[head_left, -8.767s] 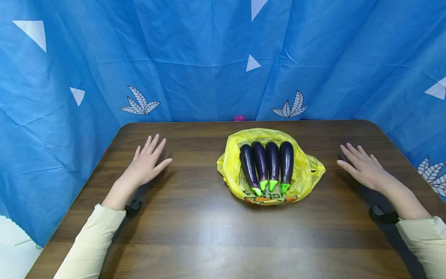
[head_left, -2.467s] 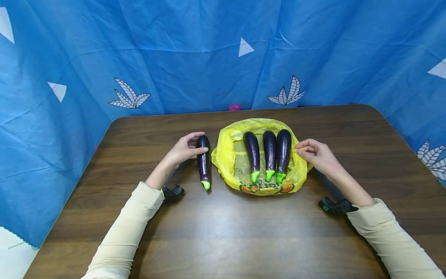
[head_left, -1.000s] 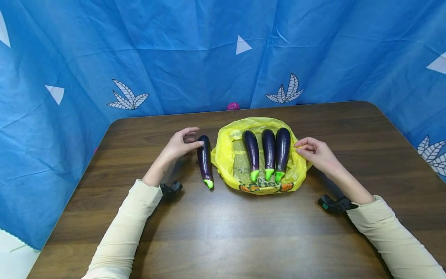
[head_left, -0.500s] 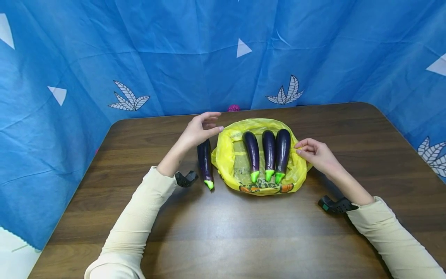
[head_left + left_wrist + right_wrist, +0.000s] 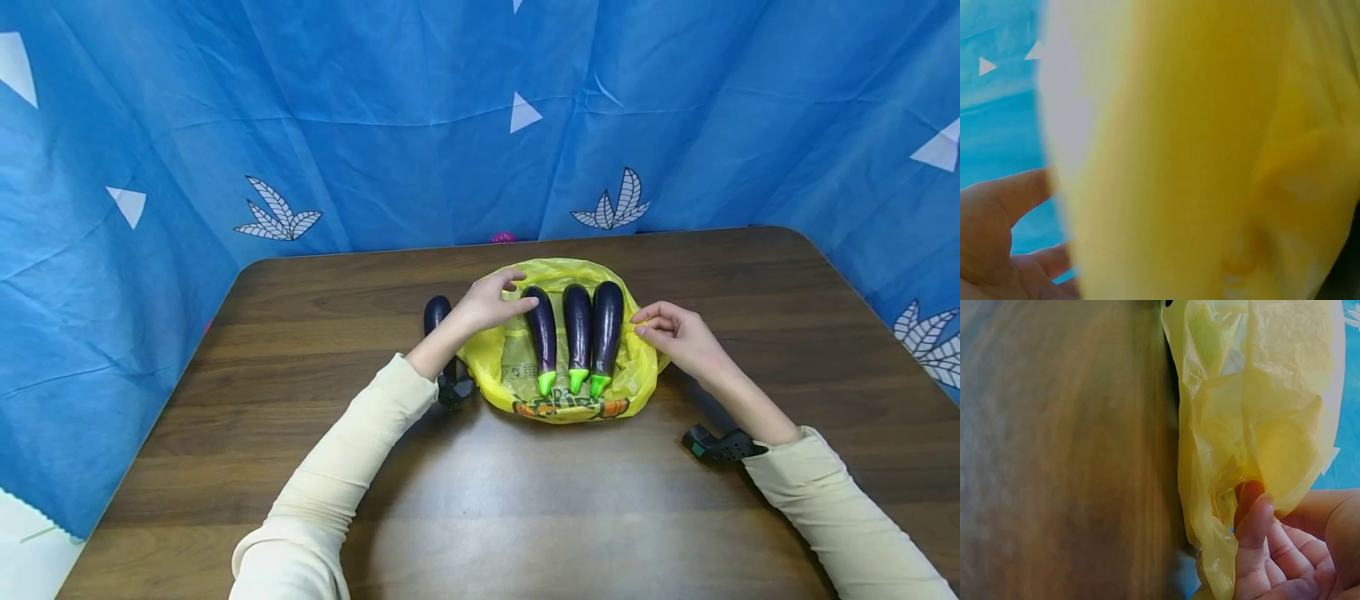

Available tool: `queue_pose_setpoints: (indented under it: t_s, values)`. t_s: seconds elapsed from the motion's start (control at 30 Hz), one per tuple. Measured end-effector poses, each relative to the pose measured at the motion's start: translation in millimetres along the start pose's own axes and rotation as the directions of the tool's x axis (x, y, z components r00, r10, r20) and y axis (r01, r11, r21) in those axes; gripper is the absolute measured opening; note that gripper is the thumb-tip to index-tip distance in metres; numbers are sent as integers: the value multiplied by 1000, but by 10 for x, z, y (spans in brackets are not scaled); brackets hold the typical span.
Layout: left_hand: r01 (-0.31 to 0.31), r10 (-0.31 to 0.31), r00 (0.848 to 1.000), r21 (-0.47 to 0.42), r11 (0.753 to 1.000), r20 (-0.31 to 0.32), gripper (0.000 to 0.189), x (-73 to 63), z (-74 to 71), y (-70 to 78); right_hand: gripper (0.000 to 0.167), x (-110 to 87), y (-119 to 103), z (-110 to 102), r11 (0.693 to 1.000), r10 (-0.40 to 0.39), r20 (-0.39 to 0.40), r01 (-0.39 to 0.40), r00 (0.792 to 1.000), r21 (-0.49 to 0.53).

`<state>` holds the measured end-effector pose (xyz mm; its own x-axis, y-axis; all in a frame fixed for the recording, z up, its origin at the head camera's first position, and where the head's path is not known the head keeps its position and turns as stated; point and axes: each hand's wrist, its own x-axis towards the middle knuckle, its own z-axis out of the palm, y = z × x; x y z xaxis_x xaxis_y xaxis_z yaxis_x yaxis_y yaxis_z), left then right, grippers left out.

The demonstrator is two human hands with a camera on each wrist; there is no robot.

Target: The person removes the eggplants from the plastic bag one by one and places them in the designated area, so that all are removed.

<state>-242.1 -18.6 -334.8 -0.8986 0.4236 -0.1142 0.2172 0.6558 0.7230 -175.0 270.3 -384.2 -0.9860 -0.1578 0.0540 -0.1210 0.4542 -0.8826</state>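
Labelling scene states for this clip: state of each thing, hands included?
Yellow plastic bag: open, mouth spread, on the wooden table
Three bagged eggplants: lying in the bag, side by side
Fourth eggplant: lying outside the bag, left, partly hidden by left arm
Left hand: thumb and fingers apart, over the bag; contact unclear
Right hand: pinches the bag's right rim
Blue cloth: hanging, creased

My left forearm [image 5: 437,347] partly hides one glossy purple eggplant [image 5: 437,312]. The blurred yellow plastic bag [image 5: 1166,150] partly covers my left hand [image 5: 986,237].
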Motion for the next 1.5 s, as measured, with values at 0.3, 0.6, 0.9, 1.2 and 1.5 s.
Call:
queue_pose_setpoints:
  t_s: [0.3,0.6,0.9,1.2,1.5]
  values:
    - [32,-36,997,60,998,65,71,89,166,-24,22,10,13,9,1000,-13,2,13,1000,16]
    - [44,-51,997,117,992,62,84,111,264,21,22,10,-8,4,1000,-6,1,6,1000,8]
    - [15,-16,1000,119,993,4,94,145,382,-29,21,6,-7,9,1000,-8,-3,8,1000,9]
    - [36,-35,999,59,998,-18,91,149,408,-37,23,-10,-19,4,1000,15,-4,-15,1000,12]
    - [60,-61,998,-67,996,-16,84,147,410,-70,22,0,7,14,1000,16,-2,-16,1000,7]
